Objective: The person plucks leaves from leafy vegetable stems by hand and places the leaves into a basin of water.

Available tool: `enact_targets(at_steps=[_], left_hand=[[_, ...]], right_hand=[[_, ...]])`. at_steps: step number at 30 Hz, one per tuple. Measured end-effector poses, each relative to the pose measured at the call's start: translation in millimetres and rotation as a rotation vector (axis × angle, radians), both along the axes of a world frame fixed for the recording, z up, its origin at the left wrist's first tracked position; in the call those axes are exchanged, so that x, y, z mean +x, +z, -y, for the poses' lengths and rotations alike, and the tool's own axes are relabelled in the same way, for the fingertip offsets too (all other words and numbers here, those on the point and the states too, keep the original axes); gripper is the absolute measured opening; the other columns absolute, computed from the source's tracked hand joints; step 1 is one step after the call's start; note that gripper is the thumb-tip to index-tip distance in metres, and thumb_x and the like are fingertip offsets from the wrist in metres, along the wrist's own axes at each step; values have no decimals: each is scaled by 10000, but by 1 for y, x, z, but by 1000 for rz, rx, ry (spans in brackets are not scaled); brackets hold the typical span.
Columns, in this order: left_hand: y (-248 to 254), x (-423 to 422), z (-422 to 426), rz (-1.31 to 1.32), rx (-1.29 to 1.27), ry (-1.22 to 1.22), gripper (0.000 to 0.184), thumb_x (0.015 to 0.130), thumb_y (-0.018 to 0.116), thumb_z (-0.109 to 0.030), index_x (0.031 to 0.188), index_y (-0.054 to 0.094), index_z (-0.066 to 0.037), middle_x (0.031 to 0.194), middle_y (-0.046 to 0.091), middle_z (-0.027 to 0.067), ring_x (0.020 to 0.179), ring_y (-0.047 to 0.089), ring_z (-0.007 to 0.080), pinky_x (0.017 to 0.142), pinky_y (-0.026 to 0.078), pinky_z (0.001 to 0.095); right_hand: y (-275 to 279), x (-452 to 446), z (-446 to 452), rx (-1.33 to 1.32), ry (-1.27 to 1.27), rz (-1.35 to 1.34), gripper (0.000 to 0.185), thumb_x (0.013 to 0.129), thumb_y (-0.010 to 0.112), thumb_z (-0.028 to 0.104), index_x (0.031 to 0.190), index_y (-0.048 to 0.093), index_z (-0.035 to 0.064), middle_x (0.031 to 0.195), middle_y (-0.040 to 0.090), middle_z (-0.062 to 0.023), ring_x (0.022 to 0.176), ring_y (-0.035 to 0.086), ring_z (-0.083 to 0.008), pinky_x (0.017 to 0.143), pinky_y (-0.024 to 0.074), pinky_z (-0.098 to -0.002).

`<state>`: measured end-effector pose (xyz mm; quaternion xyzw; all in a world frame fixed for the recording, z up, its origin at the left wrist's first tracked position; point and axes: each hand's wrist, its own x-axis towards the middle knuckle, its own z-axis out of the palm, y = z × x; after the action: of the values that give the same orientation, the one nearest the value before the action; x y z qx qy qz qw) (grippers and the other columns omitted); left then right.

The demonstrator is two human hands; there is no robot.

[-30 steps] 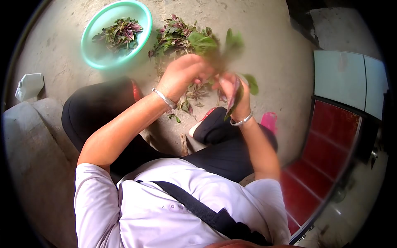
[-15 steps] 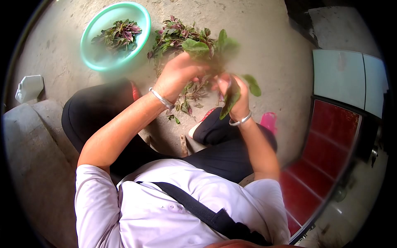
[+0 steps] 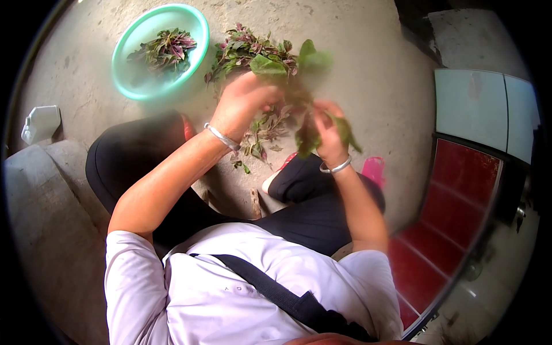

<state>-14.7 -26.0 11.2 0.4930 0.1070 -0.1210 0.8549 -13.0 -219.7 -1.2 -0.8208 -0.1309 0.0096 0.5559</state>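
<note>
My left hand (image 3: 247,100) is closed on a sprig of leafy greens (image 3: 268,66), whose broad green leaves stick up past the fingers. Close beside it, my right hand (image 3: 330,133) has its fingers pressed together on the lower part of the same greens, with dark leaves hanging on both sides of them. Blur hides exactly where the stems run between the two hands. Behind my left hand, a heap of purple-and-green leafy stems (image 3: 244,49) lies on the floor. Loose sprigs (image 3: 256,150) are scattered below the hands.
A mint-green plastic basin (image 3: 119,73) at the upper left has leafy greens (image 3: 168,49) in it. A white plastic container (image 3: 41,124) stands at the far left. A pink plastic object (image 3: 374,169) is right of my knee. Red-tiled cabinetry (image 3: 454,195) borders the right side.
My right hand has shifted slightly downward and turned, and the leaves around it have swung lower. My left hand stays nearly in place, still holding the greens.
</note>
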Motion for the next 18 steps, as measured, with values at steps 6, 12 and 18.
enact_targets(at_steps=[6,12,18], left_hand=[[7,-1,-5,5,-233,-38,196,840,452,-59,1024,513,-31,993,574,72,805,558,122,700,460,234],[-4,2,-4,-56,-319,-14,231,832,462,-117,1034,508,-14,976,576,83,820,553,150,689,433,240],[-2,2,-3,-152,-227,37,228,836,464,-149,1031,508,-38,934,588,82,765,550,146,638,421,227]], right_hand=[[28,11,-4,-313,-43,422,173,689,583,-54,842,539,15,745,545,-68,494,486,-120,472,412,-238],[33,12,-3,-290,-43,404,167,684,599,-55,822,545,22,739,547,-60,486,477,-106,463,403,-231],[38,10,-3,-320,-22,376,146,689,607,-31,811,550,25,724,544,-52,476,464,-102,452,392,-226]])
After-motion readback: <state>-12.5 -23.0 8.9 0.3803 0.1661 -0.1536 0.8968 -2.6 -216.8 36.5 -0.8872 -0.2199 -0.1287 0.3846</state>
